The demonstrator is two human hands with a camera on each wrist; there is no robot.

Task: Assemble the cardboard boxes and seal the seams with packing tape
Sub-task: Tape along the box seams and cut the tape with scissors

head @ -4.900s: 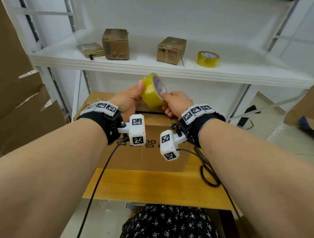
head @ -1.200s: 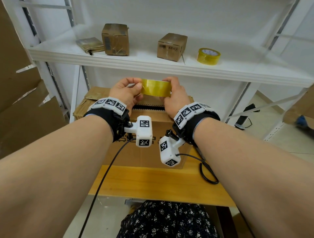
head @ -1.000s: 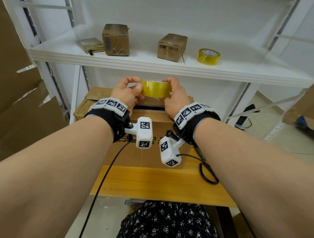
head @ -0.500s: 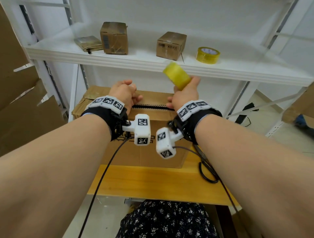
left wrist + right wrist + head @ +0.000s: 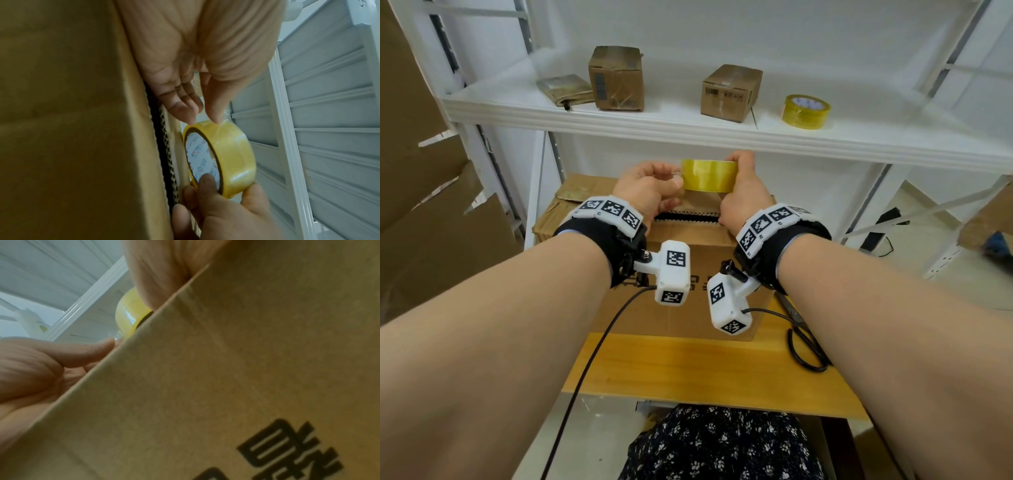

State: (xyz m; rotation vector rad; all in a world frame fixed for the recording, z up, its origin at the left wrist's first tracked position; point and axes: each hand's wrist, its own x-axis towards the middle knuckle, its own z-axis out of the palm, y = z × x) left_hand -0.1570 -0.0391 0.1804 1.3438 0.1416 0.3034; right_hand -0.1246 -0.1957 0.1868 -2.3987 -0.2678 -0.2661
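A wooden tabletop of warm yellow-brown carried a large cardboard box with dark printed characters on its near face, and black cables trailed across the wood on both sides. Above the box's top, where a dark gap showed between the flaps, the right hand held a yellow roll of packing tape on edge, thumb inside the core and fingers curled over the outer band. The left hand met the roll at its left side, its thumb and forefinger pinched together at the band, where a clear bit of tape showed in the left wrist view; whether that end had lifted free could not be told. Behind stood a white metal rack, and its shelf bore a flattened brown packet, two small taped boxes standing well apart, and a second tape roll lying flat toward the right. Large sheets of flat cardboard leaned at the left edge of the room, the wall was white, and a pale tiled floor showed at the right. A dark floral garment lay below the table's near edge.
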